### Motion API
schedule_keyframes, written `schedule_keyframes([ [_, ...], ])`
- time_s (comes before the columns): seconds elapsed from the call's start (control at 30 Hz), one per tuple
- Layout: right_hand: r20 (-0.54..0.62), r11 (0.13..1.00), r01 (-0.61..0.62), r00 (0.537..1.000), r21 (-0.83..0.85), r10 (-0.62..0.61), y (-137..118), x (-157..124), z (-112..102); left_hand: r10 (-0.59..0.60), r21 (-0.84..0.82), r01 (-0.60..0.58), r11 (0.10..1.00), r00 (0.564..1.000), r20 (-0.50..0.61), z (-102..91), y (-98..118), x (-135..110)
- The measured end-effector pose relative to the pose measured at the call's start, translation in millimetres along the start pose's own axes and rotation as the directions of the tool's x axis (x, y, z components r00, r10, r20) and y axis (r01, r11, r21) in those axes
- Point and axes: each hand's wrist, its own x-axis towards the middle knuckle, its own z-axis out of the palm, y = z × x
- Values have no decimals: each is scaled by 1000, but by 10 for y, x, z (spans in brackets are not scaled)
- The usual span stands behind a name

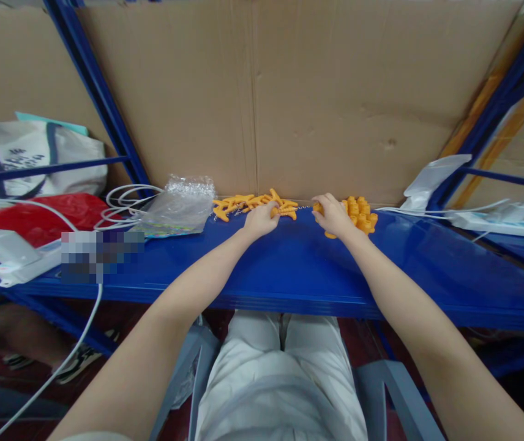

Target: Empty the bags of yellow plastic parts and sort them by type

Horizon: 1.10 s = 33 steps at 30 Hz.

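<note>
On the blue shelf (289,269), against a cardboard back wall, lies a loose pile of orange screw-like pieces (239,204). My left hand (261,220) rests at the pile's right end, fingers curled round one of the orange pieces. To the right stands a cluster of orange nut-like pieces (362,214). My right hand (333,215) is at the cluster's left side, fingers closed on an orange piece. Both forearms stretch forward over the shelf.
A crumpled clear plastic bag (177,208) and coiled white cables (122,205) lie left of the pile. Further left are a red bag (51,214), a white tote (37,156) and a white charger (7,251). White packets and a power strip (496,222) sit at right.
</note>
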Motion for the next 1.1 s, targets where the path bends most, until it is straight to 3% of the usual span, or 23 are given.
schedule_keyframes([
  [0.13, -82, 990, -39, 995, 137, 50, 132, 40, 27, -22, -10, 22, 1000, 1000, -8, 9, -25, 17],
  [0.27, -33, 975, -105, 993, 194, 113, 188, 32, 55, -40, -8, 40, 999, 999, -11, 13, -52, 34],
  [0.53, 119, 981, -191, 975, 29, 187, 181, 4, 14, -36, 12, 36, 999, 999, -15, 29, -132, 83],
  [0.87, 118, 980, -200, 973, 17, 197, 106, 7, -18, -36, 165, 28, 986, 998, 48, 9, -170, 84],
  [1.1, 119, 985, -171, 979, 15, 168, 101, -3, -24, -78, 151, 76, 986, 997, 10, 24, -213, 100],
])
